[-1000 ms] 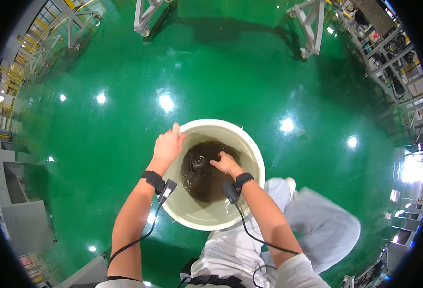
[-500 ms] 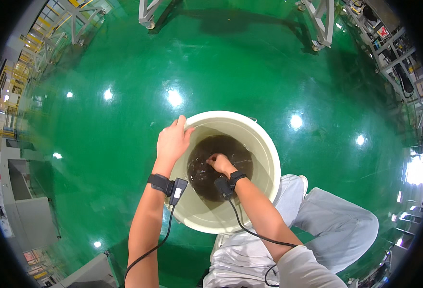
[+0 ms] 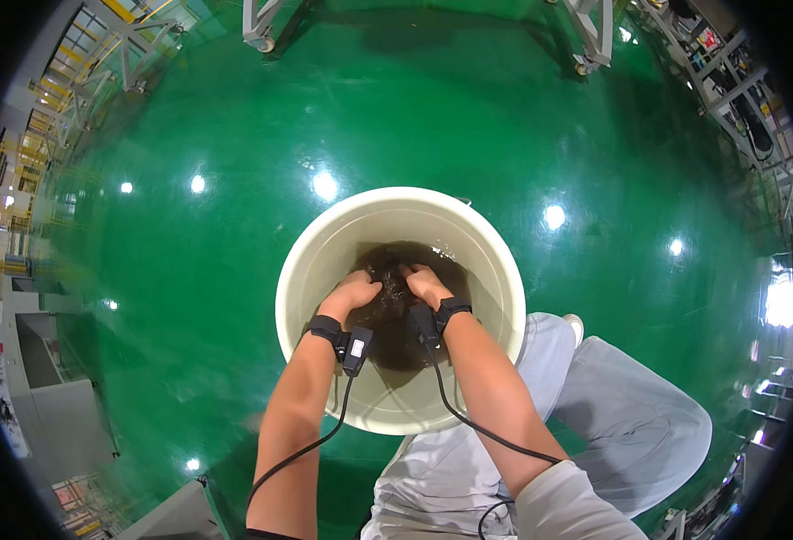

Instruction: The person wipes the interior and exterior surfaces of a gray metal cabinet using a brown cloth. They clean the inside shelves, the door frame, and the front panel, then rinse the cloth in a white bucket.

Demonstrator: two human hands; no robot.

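Observation:
A large cream plastic bucket [image 3: 297, 261] stands on the floor, with dark, murky water [image 3: 392, 337] in its bottom. Both my hands are down inside it, side by side at the water. My left hand [image 3: 359, 289] is curled with its thumb toward the right; its lower fingers are hidden. Close by, my right hand [image 3: 425, 284] is also curled, fingertips dipping into the dark water. Whatever the fingers hold, if anything, is hidden by the murk. Small ripples and glints show between the hands. Each wrist wears a black strap with a small cabled device.
The shiny green floor [image 3: 207, 297] surrounds the bucket. My bent leg in light grey trousers [image 3: 630, 423] is right of it. Wheeled metal frames [image 3: 590, 36] stand at the far side. Grey cabinets [image 3: 59, 418] line the left; racks with equipment [image 3: 738, 99] line the right.
My left hand has let go of the bucket's rim and moved down and right into the bucket beside my right hand. The right hand has shifted slightly farther away and to the right.

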